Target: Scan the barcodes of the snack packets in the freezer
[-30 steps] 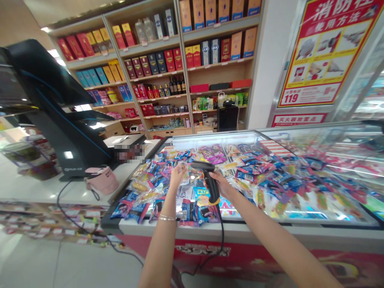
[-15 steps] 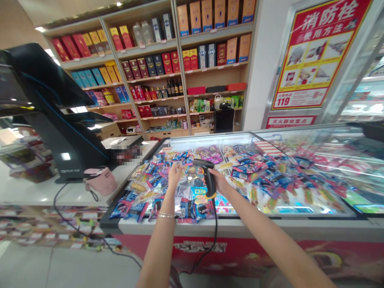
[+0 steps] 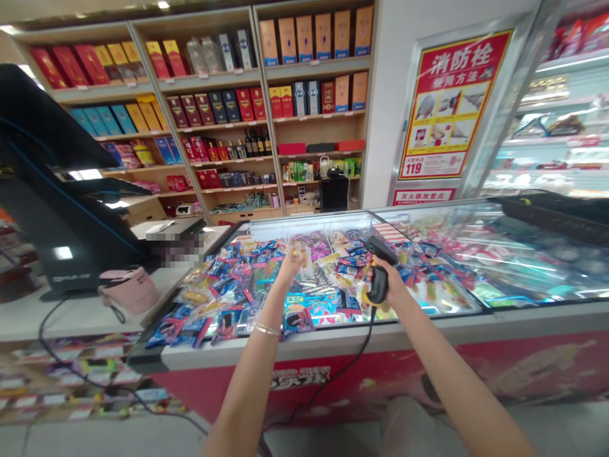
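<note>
My right hand (image 3: 392, 285) is wrapped round the grip of a black and yellow barcode scanner (image 3: 379, 285), whose cord hangs down in front of the freezer. The scanner's head (image 3: 380, 249) is raised over the goods. My left hand (image 3: 291, 261), with a bracelet at the wrist, is closed on a small pale clear-wrapped package (image 3: 305, 259); its contents are too blurred to name. Below both hands, many blue and purple ice-cream packets (image 3: 233, 266) and clear-wrapped ones lie on the glass top of a chest freezer (image 3: 200, 359).
At the left, a counter holds a black checkout terminal (image 3: 80, 222) and a pink cup-like holder (image 3: 129, 291). A black cable (image 3: 109, 384) hangs below them. Shelves of boxed goods (image 3: 209, 110) stand behind the freezer. A dark tray-like object (image 3: 561, 212) rests at the freezer's far right.
My right hand has carried the scanner to the right, away from my left hand. My left hand has shifted slightly right with the package. The view has turned right.
</note>
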Available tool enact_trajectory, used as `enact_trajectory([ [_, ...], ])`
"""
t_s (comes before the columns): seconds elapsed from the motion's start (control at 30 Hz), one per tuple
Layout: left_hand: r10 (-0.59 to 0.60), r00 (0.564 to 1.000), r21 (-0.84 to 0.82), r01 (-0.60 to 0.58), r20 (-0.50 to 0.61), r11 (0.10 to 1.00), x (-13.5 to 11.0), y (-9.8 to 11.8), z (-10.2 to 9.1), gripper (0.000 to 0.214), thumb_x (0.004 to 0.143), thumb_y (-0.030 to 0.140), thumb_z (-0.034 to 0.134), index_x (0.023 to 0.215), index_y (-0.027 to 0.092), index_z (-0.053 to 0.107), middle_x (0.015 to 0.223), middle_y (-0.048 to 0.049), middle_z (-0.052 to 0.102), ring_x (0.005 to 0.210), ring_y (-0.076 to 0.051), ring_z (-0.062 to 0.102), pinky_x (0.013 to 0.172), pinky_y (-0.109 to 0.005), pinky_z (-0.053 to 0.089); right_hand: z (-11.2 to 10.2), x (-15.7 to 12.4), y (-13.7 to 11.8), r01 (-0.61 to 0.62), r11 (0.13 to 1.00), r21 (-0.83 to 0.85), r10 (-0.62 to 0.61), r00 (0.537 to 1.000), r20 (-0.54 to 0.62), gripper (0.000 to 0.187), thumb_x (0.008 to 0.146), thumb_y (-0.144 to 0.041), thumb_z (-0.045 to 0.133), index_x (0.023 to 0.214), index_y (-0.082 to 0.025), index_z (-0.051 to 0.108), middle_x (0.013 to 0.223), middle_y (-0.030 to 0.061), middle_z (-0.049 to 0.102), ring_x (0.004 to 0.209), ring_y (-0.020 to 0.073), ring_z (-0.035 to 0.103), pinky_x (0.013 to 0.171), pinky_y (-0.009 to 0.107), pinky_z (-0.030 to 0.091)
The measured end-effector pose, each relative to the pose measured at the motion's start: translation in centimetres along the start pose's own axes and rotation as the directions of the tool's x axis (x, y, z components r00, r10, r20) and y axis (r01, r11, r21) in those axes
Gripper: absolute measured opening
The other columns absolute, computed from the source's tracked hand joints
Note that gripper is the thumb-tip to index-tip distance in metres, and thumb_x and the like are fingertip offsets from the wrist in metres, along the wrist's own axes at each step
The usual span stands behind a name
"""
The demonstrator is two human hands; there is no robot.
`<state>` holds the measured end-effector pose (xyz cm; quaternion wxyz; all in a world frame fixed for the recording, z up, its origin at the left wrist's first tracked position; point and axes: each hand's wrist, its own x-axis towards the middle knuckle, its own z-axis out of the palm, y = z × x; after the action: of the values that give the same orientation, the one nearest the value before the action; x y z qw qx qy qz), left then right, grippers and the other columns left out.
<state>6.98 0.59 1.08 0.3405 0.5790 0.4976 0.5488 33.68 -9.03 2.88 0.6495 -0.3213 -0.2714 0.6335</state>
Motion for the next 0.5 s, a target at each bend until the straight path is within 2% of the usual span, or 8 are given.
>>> enact_trajectory([
  [0.07, 0.005, 0.990, 0.047, -0.012, 0.139, 0.999, -1.3, 1.5, 3.8, 0.054, 0.075, 0.019, 0.063, 0.127, 0.017, 0.049, 0.100, -0.0087, 0.065, 0.087, -0.019, 0.063, 0.079, -0.033, 0.051, -1.8, -0.4, -1.1, 0.028, 0.999, 0.016, -0.027, 0.998, -0.063, 0.011, 0.071, -0.021, 0.069, 0.075, -0.017, 0.059, 0.055, -0.0025, 0.060, 0.041, 0.0090, 0.055, 0.038, 0.018, 0.049],
  [0.13, 0.062, 0.979, 0.205, -0.102, 0.193, 0.973, -3.0, 2.5, 7.2, 0.053, 0.082, 0.021, 0.055, 0.134, 0.014, 0.043, 0.109, -0.0135, 0.063, 0.098, -0.023, 0.062, 0.086, -0.037, 0.049, -3.5, -0.8, -2.0, 0.048, 0.998, 0.036, -0.042, 0.990, -0.137, 0.010, 0.070, -0.016, 0.068, 0.074, -0.016, 0.059, 0.055, -0.0022, 0.061, 0.041, 0.0089, 0.056, 0.038, 0.017, 0.049],
  [0.23, 0.195, 0.959, 0.518, -0.275, 0.204, 0.810, -5.7, 2.7, 10.6, 0.048, 0.089, 0.027, 0.047, 0.135, 0.016, 0.043, 0.132, -0.0177, 0.051, 0.125, -0.029, 0.047, 0.103, -0.047, 0.036, -6.2, -1.1, -3.0, 0.024, 0.997, 0.073, -0.008, 0.977, -0.214, 0.011, 0.070, -0.015, 0.068, 0.075, -0.016, 0.059, 0.056, -0.0018, 0.061, 0.041, 0.0099, 0.057, 0.038, 0.018, 0.050],
  [0.33, 0.166, 0.960, 0.662, -0.277, 0.227, 0.697, -7.6, 2.1, 12.3, 0.048, 0.094, 0.031, 0.033, 0.140, 0.020, 0.038, 0.139, -0.0156, 0.047, 0.128, -0.029, 0.045, 0.106, -0.050, 0.032, -8.3, -1.1, -3.5, 0.012, 0.990, 0.142, 0.026, 0.965, -0.262, 0.010, 0.072, -0.015, 0.066, 0.074, -0.017, 0.057, 0.055, -0.0027, 0.060, 0.041, 0.0093, 0.057, 0.040, 0.018, 0.051],
  [0.5, 0.122, 0.971, 0.694, -0.232, 0.204, 0.682, -8.5, 1.6, 12.6, 0.051, 0.095, 0.032, 0.028, 0.145, 0.020, 0.031, 0.140, -0.0141, 0.048, 0.125, -0.026, 0.048, 0.107, -0.045, 0.033, -9.5, -0.8, -3.4, 0.035, 0.980, 0.198, 0.018, 0.965, -0.261, 0.009, 0.073, -0.014, 0.063, 0.073, -0.018, 0.055, 0.055, -0.0034, 0.058, 0.040, 0.0079, 0.054, 0.038, 0.017, 0.050],
])
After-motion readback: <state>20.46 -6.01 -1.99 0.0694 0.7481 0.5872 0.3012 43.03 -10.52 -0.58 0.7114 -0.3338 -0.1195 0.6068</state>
